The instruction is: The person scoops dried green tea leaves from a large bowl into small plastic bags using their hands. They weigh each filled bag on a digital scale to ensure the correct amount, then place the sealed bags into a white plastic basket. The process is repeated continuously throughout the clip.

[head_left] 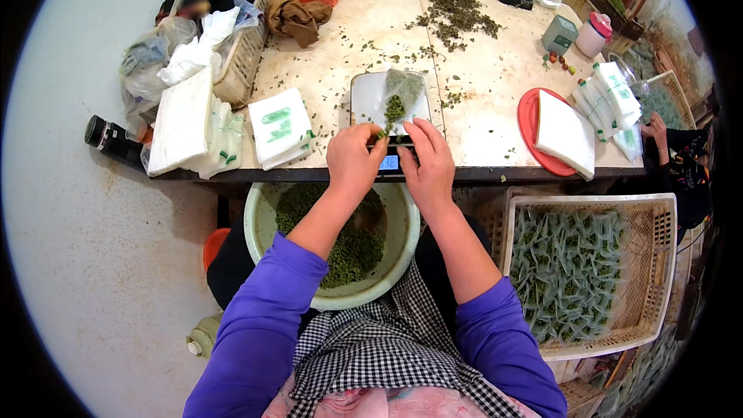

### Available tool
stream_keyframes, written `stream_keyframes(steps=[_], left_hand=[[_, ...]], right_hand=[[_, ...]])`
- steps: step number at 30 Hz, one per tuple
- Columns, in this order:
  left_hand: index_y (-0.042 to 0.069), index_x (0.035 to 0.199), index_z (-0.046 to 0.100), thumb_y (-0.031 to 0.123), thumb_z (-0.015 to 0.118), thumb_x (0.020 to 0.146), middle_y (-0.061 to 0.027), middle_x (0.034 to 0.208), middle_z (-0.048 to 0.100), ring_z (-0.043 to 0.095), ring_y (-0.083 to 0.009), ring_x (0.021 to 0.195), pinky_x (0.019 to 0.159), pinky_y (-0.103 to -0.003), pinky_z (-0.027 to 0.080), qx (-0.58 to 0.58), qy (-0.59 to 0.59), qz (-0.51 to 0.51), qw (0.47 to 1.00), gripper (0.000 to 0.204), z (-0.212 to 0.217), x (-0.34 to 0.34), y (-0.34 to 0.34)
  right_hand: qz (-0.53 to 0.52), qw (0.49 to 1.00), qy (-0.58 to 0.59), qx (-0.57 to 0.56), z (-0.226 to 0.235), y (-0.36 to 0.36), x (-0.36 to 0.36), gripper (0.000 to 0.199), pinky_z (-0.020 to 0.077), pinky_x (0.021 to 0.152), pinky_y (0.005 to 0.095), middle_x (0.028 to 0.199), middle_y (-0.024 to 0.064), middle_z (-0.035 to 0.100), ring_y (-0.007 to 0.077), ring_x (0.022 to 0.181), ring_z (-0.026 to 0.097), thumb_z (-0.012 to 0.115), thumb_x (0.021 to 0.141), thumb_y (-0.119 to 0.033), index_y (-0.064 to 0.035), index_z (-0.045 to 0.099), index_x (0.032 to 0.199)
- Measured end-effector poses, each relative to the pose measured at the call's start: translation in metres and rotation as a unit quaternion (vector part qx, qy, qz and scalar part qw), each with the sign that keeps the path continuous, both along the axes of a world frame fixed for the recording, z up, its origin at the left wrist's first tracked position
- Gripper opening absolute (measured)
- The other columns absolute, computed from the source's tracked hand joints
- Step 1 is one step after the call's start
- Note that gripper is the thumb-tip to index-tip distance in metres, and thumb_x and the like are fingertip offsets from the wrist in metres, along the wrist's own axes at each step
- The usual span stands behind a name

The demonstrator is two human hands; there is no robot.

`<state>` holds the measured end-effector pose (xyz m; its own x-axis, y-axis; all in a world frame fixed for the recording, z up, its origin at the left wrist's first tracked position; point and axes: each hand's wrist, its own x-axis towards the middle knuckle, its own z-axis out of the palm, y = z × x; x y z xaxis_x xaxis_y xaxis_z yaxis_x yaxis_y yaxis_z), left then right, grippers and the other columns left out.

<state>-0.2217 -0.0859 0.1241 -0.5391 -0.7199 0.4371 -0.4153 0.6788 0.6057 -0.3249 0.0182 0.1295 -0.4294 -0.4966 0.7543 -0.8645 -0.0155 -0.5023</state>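
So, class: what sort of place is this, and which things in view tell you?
Probably a small tea-packing workshop: a digital scale bearing a part-filled clear pouch, a basin of green leaves, and a basket of filled pouches.

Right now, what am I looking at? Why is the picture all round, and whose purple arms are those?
The picture comes from a small camera worn on a person's head, looking down, so you see that person's own arms in purple sleeves. Its very wide lens bends the edges round.

The left hand and right hand are at a small clear bag of green leaves lying on a flat scale at the edge of the table. The left fingers pinch some leaves at the bag's mouth.

On the person's lap is a green basin of the same leaves. To the right stands a basket full of filled bags. Stacks of empty bags and loose leaves lie on the table.
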Motion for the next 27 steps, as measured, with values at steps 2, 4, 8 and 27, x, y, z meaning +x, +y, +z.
stream_keyframes(steps=[2, 4, 8, 27], left_hand=[[0.006, 0.089, 0.067, 0.017, 0.071, 0.079, -0.0092, 0.081, 0.065, 0.061, -0.0303, 0.079, 0.071, -0.042, 0.048, 0.026, -0.003, -0.03, 0.999, 0.016, -0.002, 0.014, 0.012], [0.006, 0.092, 0.067, 0.016, 0.069, 0.08, -0.0092, 0.081, 0.064, 0.06, -0.0305, 0.079, 0.071, -0.042, 0.048, 0.075, -0.019, -0.056, 0.995, 0.016, 0.001, 0.037, 0.023], [0.005, 0.093, 0.067, 0.015, 0.068, 0.081, -0.0096, 0.078, 0.061, 0.058, -0.0291, 0.075, 0.068, -0.04, 0.046, 0.141, -0.016, -0.114, 0.983, 0.015, -0.014, 0.09, 0.044], [0.003, 0.102, 0.068, 0.007, 0.072, 0.074, -0.0133, 0.104, 0.061, 0.058, -0.0322, 0.096, 0.083, -0.042, 0.048, 0.042, -0.197, -0.126, 0.971, 0.029, -0.047, 0.194, 0.058]], right_hand=[[0.078, 0.985, -0.147, 0.053, -0.007, 0.005, 0.008, 0.026, 0.052, 0.072, 0.0367, 0.104, 0.0137, 0.065, 0.0308, 0.083, 0.065, 0.066, 0.085, -0.004, -0.003, 0.064, 0.11], [0.146, 0.95, -0.257, 0.1, -0.027, 0.015, 0.017, 0.023, 0.0523, 0.068, 0.0278, 0.092, 0.0098, 0.067, 0.0125, 0.077, 0.062, 0.067, 0.088, -0.004, 0.0011, 0.064, 0.111], [0.2, 0.864, -0.448, 0.115, -0.041, 0.046, 0.053, 0.012, 0.0494, 0.058, 0.0241, 0.075, 0.0049, 0.065, 0.0093, 0.063, 0.06, 0.065, 0.09, -0.006, 0.002, 0.066, 0.098], [0.183, 0.872, -0.055, 0.45, -0.075, 0.075, 0.095, 0.025, 0.0435, 0.083, 0.0408, 0.093, 0.0054, 0.068, 0.0253, 0.094, 0.063, 0.068, 0.086, -0.034, -0.0105, 0.074, 0.09]])
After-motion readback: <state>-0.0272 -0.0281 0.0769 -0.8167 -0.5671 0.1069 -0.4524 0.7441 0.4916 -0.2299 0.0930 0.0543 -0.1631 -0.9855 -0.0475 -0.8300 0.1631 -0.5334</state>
